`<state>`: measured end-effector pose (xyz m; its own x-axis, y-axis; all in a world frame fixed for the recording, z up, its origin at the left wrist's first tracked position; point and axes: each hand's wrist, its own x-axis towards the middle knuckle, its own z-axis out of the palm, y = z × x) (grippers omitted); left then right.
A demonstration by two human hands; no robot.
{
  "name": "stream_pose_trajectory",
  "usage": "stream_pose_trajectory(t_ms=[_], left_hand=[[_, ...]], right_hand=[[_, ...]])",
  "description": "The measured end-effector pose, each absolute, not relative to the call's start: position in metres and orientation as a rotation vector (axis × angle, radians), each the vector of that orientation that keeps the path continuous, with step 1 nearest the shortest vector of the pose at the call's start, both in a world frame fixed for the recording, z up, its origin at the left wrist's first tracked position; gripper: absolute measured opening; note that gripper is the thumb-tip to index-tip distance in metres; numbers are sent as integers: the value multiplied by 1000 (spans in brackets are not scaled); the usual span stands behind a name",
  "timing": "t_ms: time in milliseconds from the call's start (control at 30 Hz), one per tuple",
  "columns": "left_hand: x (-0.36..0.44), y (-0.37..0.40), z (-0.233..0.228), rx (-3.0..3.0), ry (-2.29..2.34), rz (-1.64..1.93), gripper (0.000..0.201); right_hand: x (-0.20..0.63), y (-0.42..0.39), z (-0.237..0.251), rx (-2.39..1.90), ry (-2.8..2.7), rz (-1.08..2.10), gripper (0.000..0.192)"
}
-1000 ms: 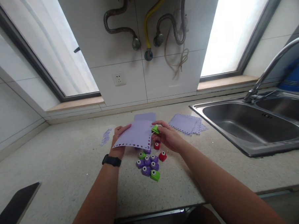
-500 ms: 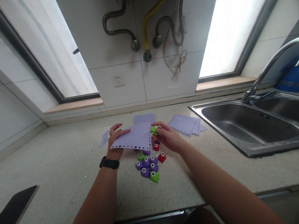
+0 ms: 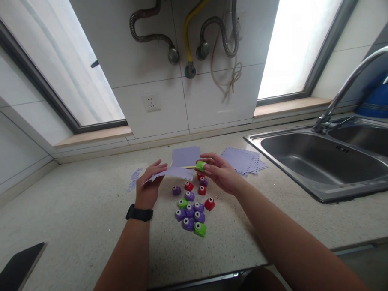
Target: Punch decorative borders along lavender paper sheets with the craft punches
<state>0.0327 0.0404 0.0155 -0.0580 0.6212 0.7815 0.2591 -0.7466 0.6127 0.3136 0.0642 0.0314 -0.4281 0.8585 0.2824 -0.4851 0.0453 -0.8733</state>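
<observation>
Several edge-punched sheets (image 3: 235,159) lay at right, apparently done, and plain-looking paper (image 3: 186,155) at far centre appeared outstanding, while the left hand (image 3: 148,192) pinched a nearer sheet (image 3: 176,172) and the right hand (image 3: 221,171) pinched a green punch (image 3: 200,166) beside it.

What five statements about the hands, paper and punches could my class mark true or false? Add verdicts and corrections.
The right hand holds a small green plastic craft punch. True.
The left hand holds a thin lilac paper sheet. True.
A black wristband circles the right arm. False: the black wristband circles the left arm.
Every loose punch is purple. False: purple punches, red punches and green punches sit on the pale speckled counter.
Fanned lilac sheets with punched edges lie between the right hand and the steel sink. True.
</observation>
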Motion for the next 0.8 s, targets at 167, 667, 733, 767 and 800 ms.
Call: stream_pose_trajectory(t_ms=[167,667,733,767,800], left_hand=[[36,38,16,1848,978,1896,18],[46,33,30,1717,849,2081,15],[47,33,29,1713,852,2094,13],[47,34,29,1714,866,2094,13],[47,34,29,1719,884,2088,14]], right_hand=[[318,67,28,-421,-1461,1351,45],[314,32,57,-251,-1784,499,44],[313,30,59,-235,-1784,494,44],[312,29,60,-233,-1787,492,44],[312,28,61,-237,-1791,493,44]])
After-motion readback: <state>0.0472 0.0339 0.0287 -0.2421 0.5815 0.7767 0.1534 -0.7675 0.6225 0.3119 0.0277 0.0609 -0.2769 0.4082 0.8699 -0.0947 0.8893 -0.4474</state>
